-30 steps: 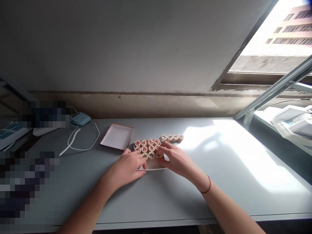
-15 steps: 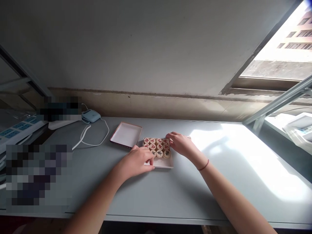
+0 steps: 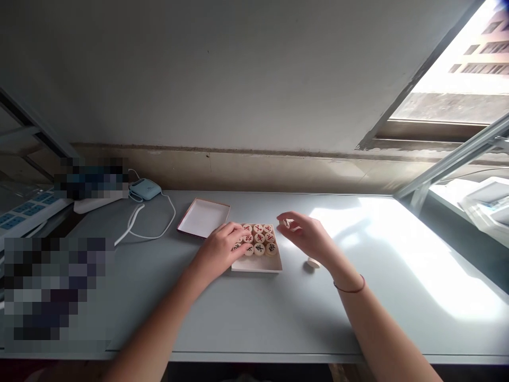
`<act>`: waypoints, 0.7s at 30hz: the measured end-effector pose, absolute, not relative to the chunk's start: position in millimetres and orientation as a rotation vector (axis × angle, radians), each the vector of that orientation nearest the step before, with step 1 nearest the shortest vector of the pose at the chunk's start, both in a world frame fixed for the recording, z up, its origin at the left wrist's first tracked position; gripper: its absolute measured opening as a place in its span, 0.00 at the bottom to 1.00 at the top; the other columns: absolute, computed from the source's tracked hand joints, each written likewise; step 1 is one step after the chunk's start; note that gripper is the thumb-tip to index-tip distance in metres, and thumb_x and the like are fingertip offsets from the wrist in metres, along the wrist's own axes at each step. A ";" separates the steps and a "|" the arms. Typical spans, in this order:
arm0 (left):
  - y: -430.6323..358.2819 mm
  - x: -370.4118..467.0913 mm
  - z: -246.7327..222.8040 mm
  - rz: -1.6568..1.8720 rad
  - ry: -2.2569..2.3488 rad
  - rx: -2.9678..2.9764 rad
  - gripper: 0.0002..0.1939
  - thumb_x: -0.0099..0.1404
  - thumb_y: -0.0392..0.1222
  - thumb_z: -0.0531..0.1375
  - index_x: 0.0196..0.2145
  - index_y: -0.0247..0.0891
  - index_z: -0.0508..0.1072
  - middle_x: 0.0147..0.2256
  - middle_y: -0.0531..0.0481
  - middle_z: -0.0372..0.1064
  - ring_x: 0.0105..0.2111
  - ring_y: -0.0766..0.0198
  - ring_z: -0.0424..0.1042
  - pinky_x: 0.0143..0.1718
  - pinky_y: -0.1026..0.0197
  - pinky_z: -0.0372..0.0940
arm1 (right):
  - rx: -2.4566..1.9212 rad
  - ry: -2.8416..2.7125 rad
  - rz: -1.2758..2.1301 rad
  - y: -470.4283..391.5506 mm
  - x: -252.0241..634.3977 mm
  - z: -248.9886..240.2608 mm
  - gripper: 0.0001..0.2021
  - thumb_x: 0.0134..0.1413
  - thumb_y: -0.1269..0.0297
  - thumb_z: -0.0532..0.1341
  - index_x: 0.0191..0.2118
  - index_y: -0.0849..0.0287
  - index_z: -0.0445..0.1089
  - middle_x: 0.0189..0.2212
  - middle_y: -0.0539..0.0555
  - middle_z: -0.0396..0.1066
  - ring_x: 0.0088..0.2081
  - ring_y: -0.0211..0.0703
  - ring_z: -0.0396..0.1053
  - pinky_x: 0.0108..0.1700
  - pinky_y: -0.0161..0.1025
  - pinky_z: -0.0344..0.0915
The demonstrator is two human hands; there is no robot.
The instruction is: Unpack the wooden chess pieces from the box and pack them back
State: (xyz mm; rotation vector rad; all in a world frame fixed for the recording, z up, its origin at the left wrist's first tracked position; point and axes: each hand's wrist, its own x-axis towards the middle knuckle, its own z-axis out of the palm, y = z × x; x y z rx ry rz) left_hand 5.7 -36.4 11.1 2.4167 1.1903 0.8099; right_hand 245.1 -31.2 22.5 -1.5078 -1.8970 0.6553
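A shallow box (image 3: 257, 263) stands on the desk with rows of round wooden pieces inside, marked in red and black characters. Its front strip shows a bare white bottom. My left hand (image 3: 223, 248) rests over the box's left side, fingers apart on the pieces there, and hides some of them. Just right of the box, my right hand (image 3: 304, 233) pinches one round piece (image 3: 285, 223) between thumb and fingers, above the desk. Another round piece (image 3: 314, 262) is on the desk below my right wrist, tilted on its edge.
The open box lid (image 3: 204, 218) lies behind and left of the box. Farther left are a light blue device (image 3: 145, 189), white cables (image 3: 170, 217) and a power strip (image 3: 29, 208). Metal frames rise at both sides, and a wall runs behind the desk (image 3: 254, 313).
My right hand has moved right, off the box's edge, and now shows a piece in its fingers. My left hand has shifted up over the pieces. The tilted piece has come into view.
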 end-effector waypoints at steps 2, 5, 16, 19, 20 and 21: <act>-39.3 8.4 13.0 0.820 1.171 2.379 0.16 0.65 0.40 0.59 0.51 0.45 0.71 0.45 0.49 0.71 0.46 0.58 0.72 0.49 0.56 0.68 | -1.382 -1.871 0.811 -34.4 250.3 23.9 0.12 0.56 0.54 0.58 0.41 0.55 0.71 0.42 0.57 0.70 0.33 0.41 0.72 0.34 0.41 0.74; -46.4 18.1 14.7 0.875 1.088 2.245 0.22 0.66 0.44 0.59 0.57 0.49 0.65 0.52 0.49 0.68 0.52 0.58 0.69 0.51 0.56 0.67 | -1.189 -1.858 1.024 -41.8 239.4 24.4 0.12 0.55 0.56 0.60 0.43 0.55 0.70 0.43 0.57 0.69 0.34 0.39 0.72 0.37 0.42 0.75; -38.2 25.2 1.5 1.056 1.204 1.348 0.14 0.57 0.52 0.64 0.34 0.38 0.74 0.31 0.50 0.73 0.31 0.63 0.73 0.30 0.65 0.68 | -1.709 -1.490 -0.164 -126.3 285.6 36.5 0.18 0.59 0.50 0.56 0.53 0.49 0.64 0.57 0.63 0.63 0.59 0.62 0.59 0.61 0.61 0.56; -34.7 21.3 7.2 1.117 1.217 1.310 0.16 0.54 0.52 0.66 0.33 0.37 0.74 0.31 0.51 0.73 0.32 0.64 0.73 0.32 0.65 0.68 | -2.423 -0.871 -0.246 -174.1 345.2 -7.6 0.33 0.56 0.40 0.49 0.58 0.60 0.61 0.61 0.74 0.55 0.62 0.80 0.49 0.54 0.78 0.48; -34.0 20.6 8.8 1.131 1.214 1.302 0.16 0.54 0.52 0.66 0.33 0.37 0.74 0.32 0.51 0.73 0.32 0.64 0.73 0.33 0.65 0.69 | -2.514 -0.898 -0.123 -183.1 358.7 -25.3 0.33 0.57 0.41 0.47 0.58 0.62 0.62 0.58 0.75 0.59 0.60 0.78 0.54 0.53 0.76 0.52; -33.6 20.2 10.0 1.143 1.212 1.292 0.16 0.54 0.52 0.66 0.33 0.37 0.74 0.32 0.51 0.73 0.32 0.63 0.73 0.35 0.64 0.69 | -2.553 -1.003 -0.090 -187.8 368.1 -41.6 0.31 0.59 0.43 0.45 0.57 0.61 0.62 0.57 0.72 0.61 0.60 0.74 0.56 0.54 0.73 0.53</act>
